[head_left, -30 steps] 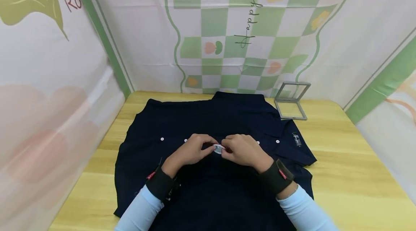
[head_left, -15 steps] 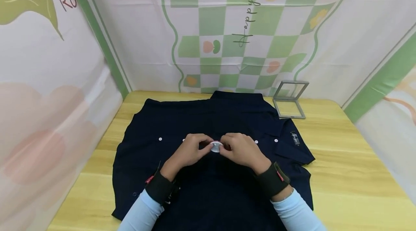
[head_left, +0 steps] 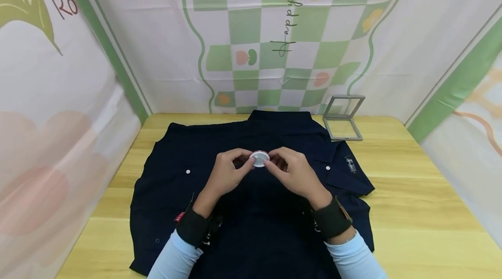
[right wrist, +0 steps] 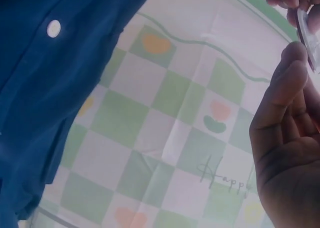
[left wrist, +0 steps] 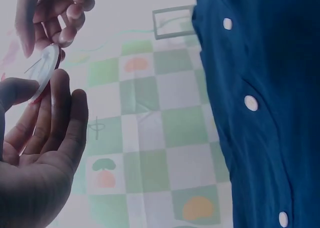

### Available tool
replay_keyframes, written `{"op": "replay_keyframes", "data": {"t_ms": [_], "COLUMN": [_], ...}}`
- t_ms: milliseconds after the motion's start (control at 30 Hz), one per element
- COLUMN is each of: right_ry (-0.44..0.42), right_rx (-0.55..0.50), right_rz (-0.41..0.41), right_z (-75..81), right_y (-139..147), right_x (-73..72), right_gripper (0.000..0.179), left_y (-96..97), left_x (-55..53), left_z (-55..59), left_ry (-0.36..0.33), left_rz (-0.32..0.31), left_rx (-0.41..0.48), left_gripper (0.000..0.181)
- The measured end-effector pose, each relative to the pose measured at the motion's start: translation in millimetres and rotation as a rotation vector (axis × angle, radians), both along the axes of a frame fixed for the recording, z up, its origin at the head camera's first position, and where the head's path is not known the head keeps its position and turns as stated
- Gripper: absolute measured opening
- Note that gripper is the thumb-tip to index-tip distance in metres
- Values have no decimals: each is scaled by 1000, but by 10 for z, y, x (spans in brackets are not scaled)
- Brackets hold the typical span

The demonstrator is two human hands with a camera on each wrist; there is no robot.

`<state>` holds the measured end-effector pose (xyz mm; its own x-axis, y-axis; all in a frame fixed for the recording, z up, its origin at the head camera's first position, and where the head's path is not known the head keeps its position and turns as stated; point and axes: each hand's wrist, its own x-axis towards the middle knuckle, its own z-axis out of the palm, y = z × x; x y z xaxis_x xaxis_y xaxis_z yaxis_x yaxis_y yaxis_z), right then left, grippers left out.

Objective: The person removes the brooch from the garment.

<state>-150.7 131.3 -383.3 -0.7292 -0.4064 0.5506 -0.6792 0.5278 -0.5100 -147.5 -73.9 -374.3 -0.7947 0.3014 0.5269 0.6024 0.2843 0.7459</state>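
Observation:
A round pin badge [head_left: 259, 159], white-backed with a red rim, is held up over a dark navy shirt [head_left: 161, 200] lying spread on the table. My left hand [head_left: 228, 172] pinches its left edge between thumb and fingers. At the opposite edge, my right hand [head_left: 296, 173] holds it with thumb and fingertips. The pale back faces me in the head view. In the left wrist view the badge [left wrist: 46, 74] is almost edge-on, and a thin pin sticks out from its back. White buttons [left wrist: 251, 103] run down the shirt front.
A grey hinged frame [head_left: 343, 117] with clear panes stands open at the back right of the wooden table [head_left: 412, 209]. The shirt sleeve [head_left: 349, 174] lies before it. A patterned curtain [head_left: 157, 43] rises behind the table and along both sides.
Both hands have lifted the badge away from me, up from the shirt. Its back has turned more fully toward the head camera. The head view has shifted slightly.

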Motion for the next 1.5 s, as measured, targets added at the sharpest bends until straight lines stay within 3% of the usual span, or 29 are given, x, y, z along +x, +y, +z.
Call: {"op": "replay_keyframes", "data": {"t_ms": [100, 200, 300, 500, 667, 867, 1033, 1233, 1500], "right_ry": [-8, -16, -21, -16, -144, -305, -384, -387, -348], "right_rx": [-41, -65, -86, -131, -261, -455, -562, -595, -646], "right_rz": [-12, -30, -46, -62, -26, 60, 73, 46, 19], "right_z": [37, 56, 91, 274, 233, 213, 233, 206, 190], "right_y": [-21, -52, -90, -169, -163, -228, -300, -337, -377], "right_x": [12, 25, 54, 166, 92, 67, 98, 106, 144], "right_gripper": [16, 17, 17, 14, 19, 28, 30, 27, 22], "left_y": [11, 10, 3, -4, 20, 66, 95, 108, 121], "left_x": [67, 77, 60, -99, -147, -100, -55, -29, 23], "left_z": [156, 190, 156, -60, -56, 40, 89, 105, 126], "left_ry": [-19, -50, -56, -69, -72, -101, -155, -183, -145], "left_rz": [-8, -7, -5, -19, -38, -34, -19, -7, -10], "left_rx": [40, 68, 84, 123, 164, 244, 303, 333, 331], "left_gripper": [12, 13, 13, 15, 18, 21, 22, 22, 20]}}
